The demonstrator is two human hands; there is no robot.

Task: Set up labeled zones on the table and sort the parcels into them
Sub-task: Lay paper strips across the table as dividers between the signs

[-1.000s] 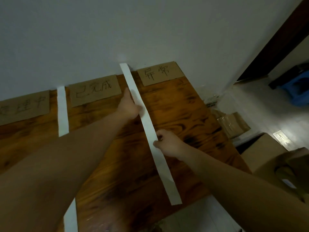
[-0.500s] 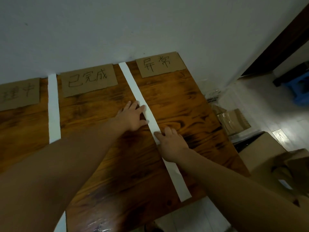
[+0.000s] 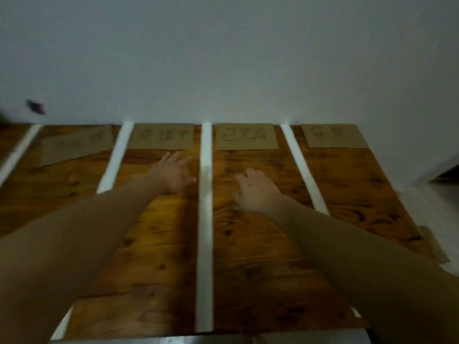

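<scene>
Zone layout is being finished: left hand [image 3: 173,176] and right hand [image 3: 255,192], both open and empty, are being held beside the white paper strip [image 3: 205,219] on the brown wooden tabletop [image 3: 260,269]; parcels are judged next.

Dim, soft and smeared by motion.
We saw weak, even light with faint shadows under both forearms, handwriting on the cardboard labels [image 3: 161,136] blurred past reading, a dull sheen on the counter [image 3: 260,256], and lines bowing at the edges.

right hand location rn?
Head view: right hand lies open on the wooden table, just right of the centre white strip, below the middle cardboard label.
</scene>
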